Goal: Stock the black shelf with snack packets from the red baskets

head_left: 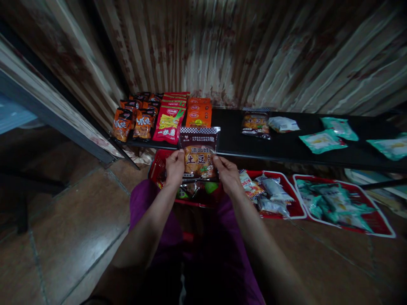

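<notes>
A brown bag of potato chips (199, 154) is held upright, its printed front facing me, above a red basket (155, 167). My left hand (175, 166) pinches its left edge. On the opposite edge my right hand (227, 171) grips it between thumb and fingers. Behind the bag, on the black shelf (229, 131), stand orange snack packets (199, 112) and red snack packets (170, 120). A similar brown chip bag (256, 123) lies farther right on the shelf. Part of the basket's contents is hidden by the bag and my hands.
Dark orange packets (144, 123) fill the shelf's left end. A silvery packet (283, 124) and green packets (323, 141) lie toward its right. Two more red baskets, one with mixed snack bags (275, 188), one with green bags (337, 205), stand on the tiled floor. A pleated curtain (216, 55) hangs behind.
</notes>
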The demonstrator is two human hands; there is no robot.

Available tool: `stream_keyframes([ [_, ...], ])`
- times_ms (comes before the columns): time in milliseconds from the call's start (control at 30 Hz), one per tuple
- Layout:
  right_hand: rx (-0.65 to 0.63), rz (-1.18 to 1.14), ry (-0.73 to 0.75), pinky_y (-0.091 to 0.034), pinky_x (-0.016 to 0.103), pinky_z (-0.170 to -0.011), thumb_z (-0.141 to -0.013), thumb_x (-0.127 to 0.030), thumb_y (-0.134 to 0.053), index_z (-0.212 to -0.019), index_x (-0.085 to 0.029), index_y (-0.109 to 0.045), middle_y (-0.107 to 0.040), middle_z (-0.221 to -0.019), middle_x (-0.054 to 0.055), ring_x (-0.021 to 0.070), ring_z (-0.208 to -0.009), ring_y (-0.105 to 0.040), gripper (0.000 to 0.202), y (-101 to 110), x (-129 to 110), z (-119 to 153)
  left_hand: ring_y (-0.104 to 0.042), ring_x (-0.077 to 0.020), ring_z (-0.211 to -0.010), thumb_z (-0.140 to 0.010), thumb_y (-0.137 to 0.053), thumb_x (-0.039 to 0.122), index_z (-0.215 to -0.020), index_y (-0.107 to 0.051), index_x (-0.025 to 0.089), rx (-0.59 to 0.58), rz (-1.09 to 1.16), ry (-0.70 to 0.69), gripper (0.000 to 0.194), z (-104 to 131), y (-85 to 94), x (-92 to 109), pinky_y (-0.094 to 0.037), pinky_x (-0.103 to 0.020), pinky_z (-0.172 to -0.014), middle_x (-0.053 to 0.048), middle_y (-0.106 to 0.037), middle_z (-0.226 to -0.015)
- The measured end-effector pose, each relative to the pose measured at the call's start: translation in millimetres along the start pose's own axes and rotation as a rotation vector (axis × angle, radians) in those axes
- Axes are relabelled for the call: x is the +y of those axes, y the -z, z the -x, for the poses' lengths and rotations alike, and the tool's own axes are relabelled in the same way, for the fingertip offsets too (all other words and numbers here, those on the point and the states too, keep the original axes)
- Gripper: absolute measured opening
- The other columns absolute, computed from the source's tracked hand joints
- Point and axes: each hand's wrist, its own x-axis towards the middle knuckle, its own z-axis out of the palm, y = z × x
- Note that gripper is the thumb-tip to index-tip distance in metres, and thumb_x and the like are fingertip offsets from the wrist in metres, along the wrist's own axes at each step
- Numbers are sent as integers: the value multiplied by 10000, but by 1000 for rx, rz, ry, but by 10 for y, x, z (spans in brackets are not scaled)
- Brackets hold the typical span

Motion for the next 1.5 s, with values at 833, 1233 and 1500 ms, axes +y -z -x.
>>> stream_keyframes([
  [833, 288, 37, 146, -425, 230, -524, -664, -417, -637, -641, -176, -663, -608, -567, -38, 105, -521, -516, 243, 44, 4, -49, -564, -101, -583, -739, -610, 302, -749, -650, 135, -241, 49, 116, 172, 196, 131, 129, -464, -231, -625, -2, -640, -660],
  [1233, 206, -140, 12, -472, 229, -502, -631, -331, -713, -669, -174, -664, -636, -579, -31, 102, -513, -546, 169, -36, -330, 7, -598, -109, -577, -820, -542, 197, -738, -641, 102, -238, 41, 218, 160, 392, 168, 213, -531, -238, -560, -45, -653, -682],
  [1500, 5, -326, -137, -565, 247, -645, -605, -265, -787, -723, -189, -622, -704, -715, -10, 133, -645, -678, 217, 2, -299, 346, -612, -110, -646, -807, -577, 269, -764, -622, 111, -161, 126, 143, 169, 369, 113, 267, -551, -252, -624, -36, -649, -729],
])
